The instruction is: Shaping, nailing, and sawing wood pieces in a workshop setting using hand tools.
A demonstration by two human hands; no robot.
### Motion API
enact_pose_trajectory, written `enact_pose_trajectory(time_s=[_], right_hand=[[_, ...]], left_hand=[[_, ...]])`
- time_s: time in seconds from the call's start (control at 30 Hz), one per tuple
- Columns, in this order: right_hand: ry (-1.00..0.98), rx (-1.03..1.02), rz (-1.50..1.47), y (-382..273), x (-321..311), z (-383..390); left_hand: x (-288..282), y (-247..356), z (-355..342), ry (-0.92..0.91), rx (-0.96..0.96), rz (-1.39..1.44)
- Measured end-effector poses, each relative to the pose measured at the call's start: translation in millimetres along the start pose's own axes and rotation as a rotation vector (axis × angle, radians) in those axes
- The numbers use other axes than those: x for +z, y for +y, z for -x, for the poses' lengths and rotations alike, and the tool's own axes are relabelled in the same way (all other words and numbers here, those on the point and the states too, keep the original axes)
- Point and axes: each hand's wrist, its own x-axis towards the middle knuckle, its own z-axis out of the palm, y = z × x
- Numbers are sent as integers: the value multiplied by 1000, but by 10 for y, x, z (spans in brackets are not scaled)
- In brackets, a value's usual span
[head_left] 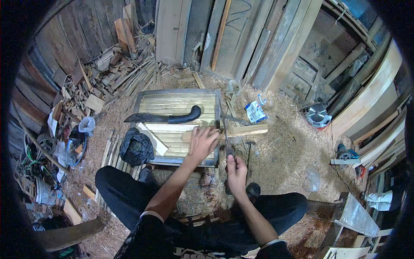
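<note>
My left hand (204, 142) presses a pale wooden piece (248, 130) down on a low slatted wooden panel (159, 101), fingers over the wood. The piece sticks out past the panel's right edge. In my right hand (236, 172), closed round its handle, is a long thin-bladed tool (226, 136). Its blade crosses the wood just right of my left hand; seen almost edge-on, its exact kind is unclear. Beyond my left hand, a machete (166, 117) with a black curved handle lies across the panel. A black plastic bag (136, 146) and a white board offcut (152, 139) lie to the left.
A hammer (249, 155) and a blue-white packet (256, 111) lie on the shaving-covered floor to the right. A circular saw (318, 115) sits farther right. Scrap wood (97, 88) is heaped at the far left; boards (280, 47) lean against the back wall.
</note>
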Motion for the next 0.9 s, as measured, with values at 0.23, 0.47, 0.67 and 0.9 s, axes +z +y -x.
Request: enact_pose_trajectory(time_s=[0.23,0.47,0.67,0.9], right_hand=[[-36,75,4,0,-16,-95],[-26,60,-62,-270,-1,-1],[18,111,-54,-35,-12,8],[-14,123,-83,36,-55,81]], left_hand=[[-58,-50,-14,-41,-42,88],[-124,-222,-102,1,-116,43],[-149,-280,-78,20,-118,92],[-195,-253,-90,23,-2,126]])
